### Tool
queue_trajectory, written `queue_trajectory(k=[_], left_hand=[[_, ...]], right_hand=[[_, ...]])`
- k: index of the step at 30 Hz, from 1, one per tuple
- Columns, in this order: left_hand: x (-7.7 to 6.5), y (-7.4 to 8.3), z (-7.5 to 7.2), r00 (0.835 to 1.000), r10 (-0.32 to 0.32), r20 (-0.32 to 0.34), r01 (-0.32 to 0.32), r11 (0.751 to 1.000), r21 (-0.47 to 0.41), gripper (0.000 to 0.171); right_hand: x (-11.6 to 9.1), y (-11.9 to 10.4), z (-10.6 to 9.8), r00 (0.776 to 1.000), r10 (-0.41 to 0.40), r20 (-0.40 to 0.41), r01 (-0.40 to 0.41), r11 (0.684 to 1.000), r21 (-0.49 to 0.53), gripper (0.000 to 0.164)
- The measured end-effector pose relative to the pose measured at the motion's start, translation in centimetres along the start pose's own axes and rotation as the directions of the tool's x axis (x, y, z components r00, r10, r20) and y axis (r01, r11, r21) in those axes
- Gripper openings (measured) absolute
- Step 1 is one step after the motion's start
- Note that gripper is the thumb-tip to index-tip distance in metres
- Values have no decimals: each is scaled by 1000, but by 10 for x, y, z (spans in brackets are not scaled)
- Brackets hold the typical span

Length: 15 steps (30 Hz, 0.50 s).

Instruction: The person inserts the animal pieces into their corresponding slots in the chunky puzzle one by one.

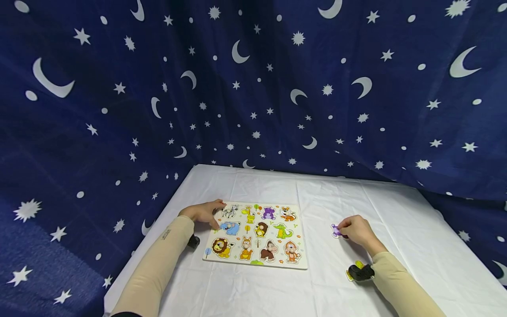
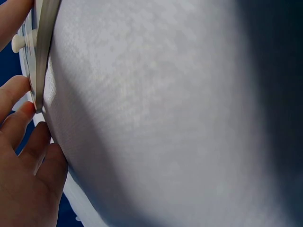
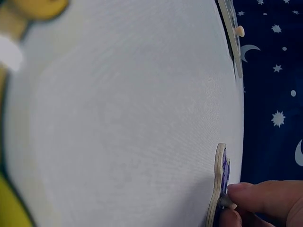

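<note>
A wooden animal puzzle board lies on the table, left of centre, with animal pictures and pieces across its face. My left hand rests at its upper left edge, fingers spread, thumb near a blue animal and fingertips by the zebra. The left wrist view shows the fingertips right at the board's rim. To the right of the board, my right hand pinches the knob of a purple puzzle piece. That piece stands tilted close over the cloth in the right wrist view.
A yellow puzzle piece lies under the right wrist's black camera, which partly hides it. White cloth covers the table. A dark blue curtain with moons and stars hangs behind and at the sides.
</note>
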<state>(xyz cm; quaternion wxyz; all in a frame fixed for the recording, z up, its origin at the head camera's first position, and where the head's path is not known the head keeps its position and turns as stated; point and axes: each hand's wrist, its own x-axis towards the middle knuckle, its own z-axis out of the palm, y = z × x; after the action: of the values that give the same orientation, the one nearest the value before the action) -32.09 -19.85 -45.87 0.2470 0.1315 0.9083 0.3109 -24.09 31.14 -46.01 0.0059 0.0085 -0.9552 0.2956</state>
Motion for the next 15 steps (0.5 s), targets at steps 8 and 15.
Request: queue_trajectory(k=[8,15], left_hand=[[0,-3,0,1000,1,3,0,1000,-25,99],[-1,-2,-1,1000,-6,9,6,1000,-14,100]], right_hand=[[0,-1,1,999,30,-11,-30,999,17,7],[2,-1,2,999,37,-13,-37,999,9,5]])
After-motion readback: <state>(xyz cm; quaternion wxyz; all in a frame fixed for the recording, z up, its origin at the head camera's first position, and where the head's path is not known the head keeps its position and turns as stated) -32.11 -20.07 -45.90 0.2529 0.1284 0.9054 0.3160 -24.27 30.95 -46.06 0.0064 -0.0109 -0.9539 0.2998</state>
